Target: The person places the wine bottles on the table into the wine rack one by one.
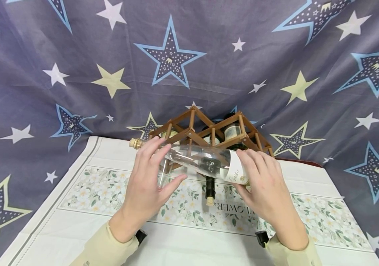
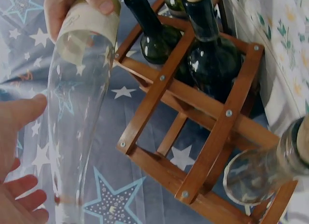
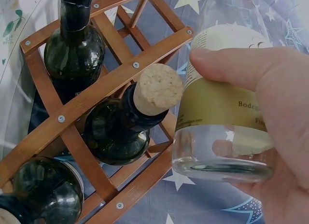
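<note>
A clear glass bottle with a white-and-gold label lies tilted in the air before the rack, its cork stopper toward the left. My right hand grips it round the label near the base, thumb across the label in the right wrist view. Beside the neck, my left hand has its fingers spread and thumb apart; the left wrist view shows these fingers loose next to the glass. Behind the bottle stands a brown wooden wine rack, partly hidden by it.
Dark green corked bottles sit in the rack, one neck pointing toward me. Another clear bottle rests in an end slot. The rack stands on a white floral tablecloth, with a star-patterned curtain behind.
</note>
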The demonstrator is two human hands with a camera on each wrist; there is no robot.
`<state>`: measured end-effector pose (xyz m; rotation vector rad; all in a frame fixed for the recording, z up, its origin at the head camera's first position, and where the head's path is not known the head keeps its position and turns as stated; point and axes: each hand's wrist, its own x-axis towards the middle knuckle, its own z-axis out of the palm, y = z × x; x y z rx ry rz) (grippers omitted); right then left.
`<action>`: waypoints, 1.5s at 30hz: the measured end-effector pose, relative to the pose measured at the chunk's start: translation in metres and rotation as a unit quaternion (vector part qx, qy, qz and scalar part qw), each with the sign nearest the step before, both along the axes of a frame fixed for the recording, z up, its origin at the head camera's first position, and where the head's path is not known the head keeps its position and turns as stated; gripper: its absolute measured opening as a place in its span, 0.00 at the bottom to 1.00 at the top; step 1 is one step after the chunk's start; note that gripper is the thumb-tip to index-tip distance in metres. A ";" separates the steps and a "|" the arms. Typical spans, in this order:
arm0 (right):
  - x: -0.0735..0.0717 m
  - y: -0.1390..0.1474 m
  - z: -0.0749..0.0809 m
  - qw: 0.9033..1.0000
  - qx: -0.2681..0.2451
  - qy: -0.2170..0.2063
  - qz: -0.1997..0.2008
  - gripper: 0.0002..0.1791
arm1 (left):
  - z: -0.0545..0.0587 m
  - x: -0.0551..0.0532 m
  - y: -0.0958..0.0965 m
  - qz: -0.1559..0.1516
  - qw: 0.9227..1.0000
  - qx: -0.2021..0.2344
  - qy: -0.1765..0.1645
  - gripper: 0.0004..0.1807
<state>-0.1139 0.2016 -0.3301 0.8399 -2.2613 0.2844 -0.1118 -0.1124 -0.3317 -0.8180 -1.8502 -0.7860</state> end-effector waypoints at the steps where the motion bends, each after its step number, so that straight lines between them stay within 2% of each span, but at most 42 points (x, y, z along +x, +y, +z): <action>1: 0.000 0.000 0.000 1.000 0.003 -0.001 -0.002 0.51 | 0.000 0.000 -0.001 -0.001 1.000 -0.011 -0.001 0.41; 8: 0.002 -0.002 0.001 1.000 0.015 -0.015 -0.006 0.51 | -0.002 -0.002 -0.005 0.011 0.996 -0.083 -0.034 0.47; 16: 0.005 -0.006 0.001 0.999 0.035 -0.016 0.007 0.54 | -0.008 -0.003 -0.008 0.022 0.988 -0.133 -0.077 0.50; 23: 0.005 -0.009 0.002 0.998 0.051 -0.018 0.013 0.55 | -0.012 -0.005 -0.009 0.033 0.980 -0.176 -0.091 0.49; 36: 0.005 -0.011 0.003 0.997 0.070 -0.019 0.020 0.55 | -0.015 -0.005 -0.011 0.033 0.966 -0.218 -0.135 0.45; 45: 0.005 -0.011 0.004 0.997 0.079 -0.014 0.018 0.56 | -0.015 -0.006 -0.013 0.022 0.965 -0.226 -0.134 0.42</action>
